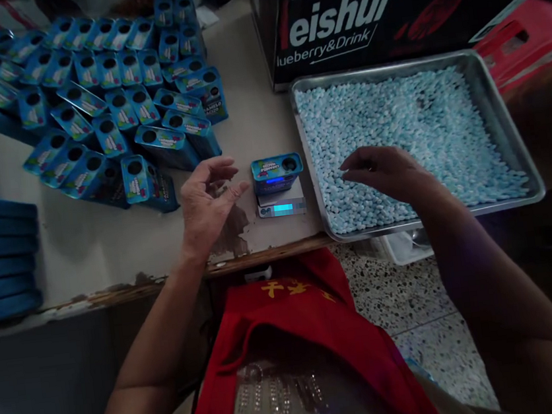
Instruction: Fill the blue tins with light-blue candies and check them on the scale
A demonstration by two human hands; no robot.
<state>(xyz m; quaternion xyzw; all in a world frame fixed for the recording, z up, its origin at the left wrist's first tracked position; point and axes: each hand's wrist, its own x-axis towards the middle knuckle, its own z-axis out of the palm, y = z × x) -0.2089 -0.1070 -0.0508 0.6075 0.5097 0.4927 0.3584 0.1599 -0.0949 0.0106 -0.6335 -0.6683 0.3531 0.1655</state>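
Observation:
A small blue candy tin [277, 173] with a round dark opening in its top stands on a digital scale [265, 212] with a lit cyan display. Just left of the tin is my left hand [208, 198], empty, its curved fingers and thumb apart and not touching it. My right hand [389, 171] hovers over the left part of a metal tray [437, 220] filled with small pale blue candies [385, 115]. Its fingers and thumb are drawn together, and whatever may be between the tips is too small to make out.
Many similar blue tins [135, 110] stand grouped at the table's back left. Stacked blue pieces [0, 258] line the far left. Behind the tray is a black printed carton [335, 27], with a red plastic item [530, 38] to its right. The table's front edge [165, 283] is worn.

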